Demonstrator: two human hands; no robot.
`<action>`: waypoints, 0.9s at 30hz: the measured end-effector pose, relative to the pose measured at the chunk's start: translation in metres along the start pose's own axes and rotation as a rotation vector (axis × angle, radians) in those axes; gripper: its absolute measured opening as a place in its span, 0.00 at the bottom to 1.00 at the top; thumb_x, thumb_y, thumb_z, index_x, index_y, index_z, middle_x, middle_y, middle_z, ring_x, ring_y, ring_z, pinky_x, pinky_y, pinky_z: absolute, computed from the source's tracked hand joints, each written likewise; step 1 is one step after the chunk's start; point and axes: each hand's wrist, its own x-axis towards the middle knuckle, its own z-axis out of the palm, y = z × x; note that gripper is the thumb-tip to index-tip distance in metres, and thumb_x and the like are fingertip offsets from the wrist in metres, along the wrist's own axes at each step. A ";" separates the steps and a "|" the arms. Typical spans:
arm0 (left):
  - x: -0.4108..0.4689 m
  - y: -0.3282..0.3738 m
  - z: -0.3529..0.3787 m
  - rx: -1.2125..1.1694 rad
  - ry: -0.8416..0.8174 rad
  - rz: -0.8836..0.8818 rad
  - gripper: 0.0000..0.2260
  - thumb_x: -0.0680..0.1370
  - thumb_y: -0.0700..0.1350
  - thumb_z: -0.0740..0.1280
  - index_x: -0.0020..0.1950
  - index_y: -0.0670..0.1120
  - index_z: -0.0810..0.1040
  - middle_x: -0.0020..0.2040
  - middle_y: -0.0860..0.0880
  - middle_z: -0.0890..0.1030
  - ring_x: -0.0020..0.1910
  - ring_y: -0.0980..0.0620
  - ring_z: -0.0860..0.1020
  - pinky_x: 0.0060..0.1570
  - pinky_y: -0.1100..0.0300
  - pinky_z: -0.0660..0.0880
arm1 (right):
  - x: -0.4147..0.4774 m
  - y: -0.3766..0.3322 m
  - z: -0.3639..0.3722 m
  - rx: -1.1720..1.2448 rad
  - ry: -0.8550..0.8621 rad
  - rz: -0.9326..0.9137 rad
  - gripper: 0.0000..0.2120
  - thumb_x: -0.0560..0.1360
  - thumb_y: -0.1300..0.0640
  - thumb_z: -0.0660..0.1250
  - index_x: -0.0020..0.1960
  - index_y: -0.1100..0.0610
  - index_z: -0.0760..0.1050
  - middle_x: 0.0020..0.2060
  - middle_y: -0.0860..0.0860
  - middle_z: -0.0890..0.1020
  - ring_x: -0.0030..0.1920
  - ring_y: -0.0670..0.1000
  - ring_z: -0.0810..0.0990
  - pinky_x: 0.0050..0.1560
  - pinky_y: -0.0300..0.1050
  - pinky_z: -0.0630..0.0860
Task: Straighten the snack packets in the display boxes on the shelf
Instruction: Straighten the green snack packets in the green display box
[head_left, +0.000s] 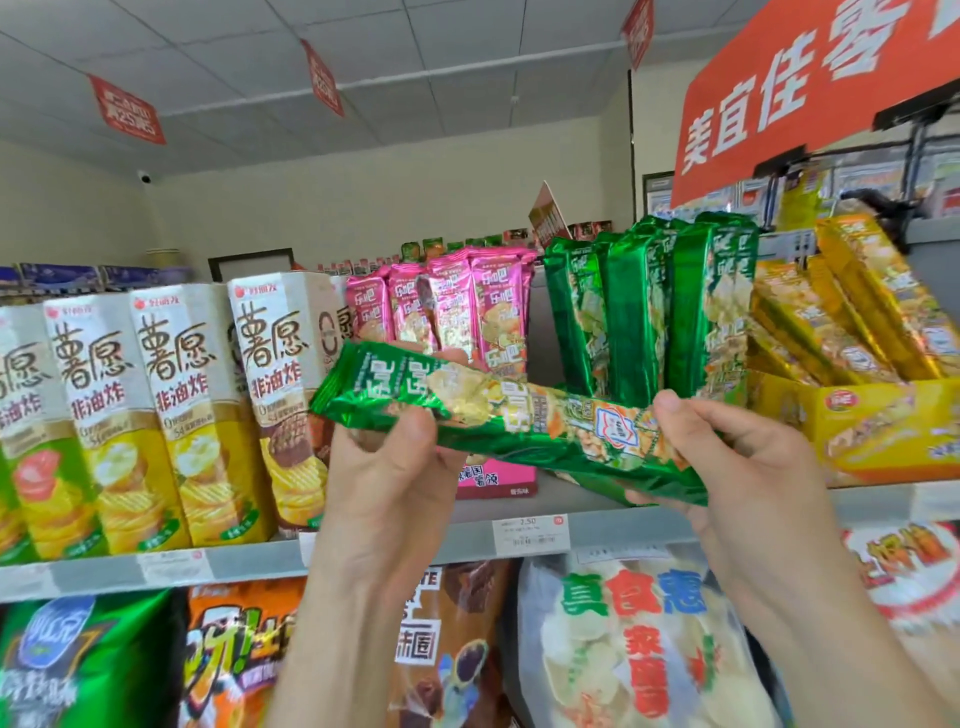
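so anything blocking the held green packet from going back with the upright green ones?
Nothing visible. The left hand and right hand hold the green packet sideways, right in front of the upright green packets. Their box is mostly hidden behind it, so whether a free slot exists cannot be told.

single head-worn wide-angle view, facing straight at the shop shelf (363, 558) from close up, tilted a bit upward so ceiling tiles (415, 47) fill the top, both forearms reaching in from the bottom edge, edges bowed by the lens, no second view
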 end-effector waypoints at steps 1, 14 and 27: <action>-0.001 -0.001 0.001 0.024 -0.013 0.009 0.22 0.59 0.49 0.83 0.50 0.47 0.83 0.46 0.48 0.84 0.46 0.51 0.83 0.44 0.57 0.80 | -0.002 0.001 0.001 0.049 -0.003 0.052 0.19 0.64 0.39 0.72 0.41 0.54 0.84 0.33 0.51 0.83 0.37 0.55 0.82 0.36 0.52 0.81; 0.007 -0.015 -0.002 0.142 0.222 0.059 0.17 0.60 0.56 0.81 0.42 0.49 0.82 0.39 0.50 0.81 0.38 0.53 0.79 0.43 0.57 0.78 | -0.017 -0.001 -0.011 -0.123 -0.546 0.123 0.22 0.65 0.36 0.73 0.58 0.36 0.79 0.54 0.42 0.84 0.57 0.43 0.81 0.53 0.36 0.78; -0.017 -0.056 0.013 0.289 0.097 -0.094 0.11 0.64 0.44 0.76 0.44 0.45 0.82 0.40 0.49 0.85 0.39 0.54 0.82 0.39 0.63 0.78 | -0.036 0.009 0.020 -0.042 -0.210 -0.036 0.15 0.73 0.45 0.67 0.56 0.50 0.75 0.50 0.53 0.81 0.47 0.46 0.83 0.43 0.37 0.80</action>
